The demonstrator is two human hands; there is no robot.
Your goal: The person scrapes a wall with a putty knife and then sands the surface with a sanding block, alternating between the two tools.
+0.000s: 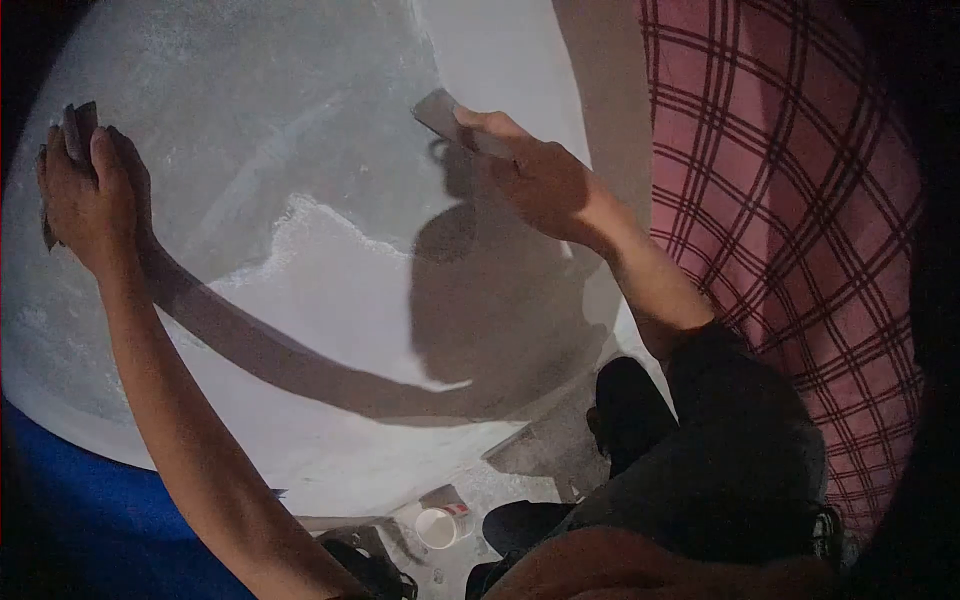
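My right hand (535,180) is closed around a putty knife (437,112), its flat blade against or very near the wall. On the far left my left hand (85,195) grips a dark flat tool (82,125) that looks like a scraper; its ends show above the fingers and at the left edge of the hand. Both hands are over the wall (240,110), which is grey and patchy higher up. Lower down and to the right it carries a smooth white coat (330,290) with a ragged edge. Shadows of my head and arms fall across it.
A pink plaid cloth (780,200) hangs at the right. Blue fabric (90,490) lies at the lower left. On the floor (500,480) by my feet stands a small white tub (437,527). My dark-clothed knees are close to the wall's bottom edge.
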